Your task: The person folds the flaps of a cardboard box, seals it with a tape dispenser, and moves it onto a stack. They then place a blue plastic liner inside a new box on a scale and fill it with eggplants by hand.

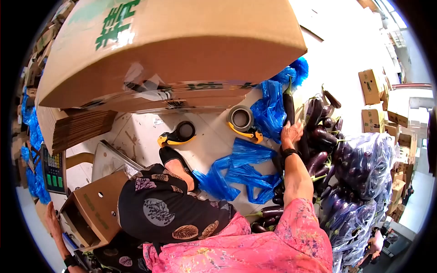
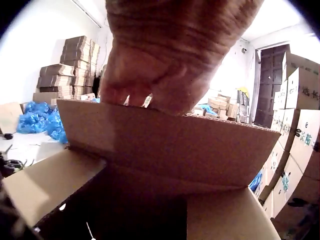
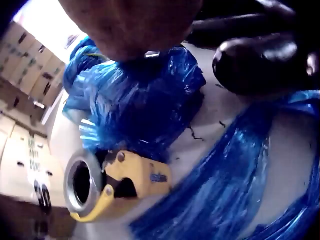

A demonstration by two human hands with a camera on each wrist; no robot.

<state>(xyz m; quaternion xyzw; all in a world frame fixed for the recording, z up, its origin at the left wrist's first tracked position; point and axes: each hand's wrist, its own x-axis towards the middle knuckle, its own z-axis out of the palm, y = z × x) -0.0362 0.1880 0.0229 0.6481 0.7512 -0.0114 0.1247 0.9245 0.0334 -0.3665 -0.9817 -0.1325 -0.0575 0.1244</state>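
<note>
In the head view, my right hand (image 1: 292, 133) grips the lower end of a long dark eggplant (image 1: 288, 105), beside a pile of eggplants (image 1: 322, 135) and a crumpled blue plastic bag (image 1: 268, 109). The right wrist view has the hand (image 3: 132, 30) above blue plastic (image 3: 140, 100), its fingertips hidden. My left hand (image 1: 53, 224) is at the far left with fingers extended, next to an open cardboard box (image 1: 98, 204). In the left wrist view that hand (image 2: 160, 60) lies over the top edge of a box flap (image 2: 165, 145); its fingertips are out of sight.
Two tape dispensers (image 1: 185, 131) (image 1: 240, 119) lie on the floor near loose blue plastic (image 1: 241, 159). A large carton (image 1: 182, 59) stands ahead. Clear bags of eggplants (image 1: 359, 168) are at the right, a scale keypad (image 1: 53, 166) at the left.
</note>
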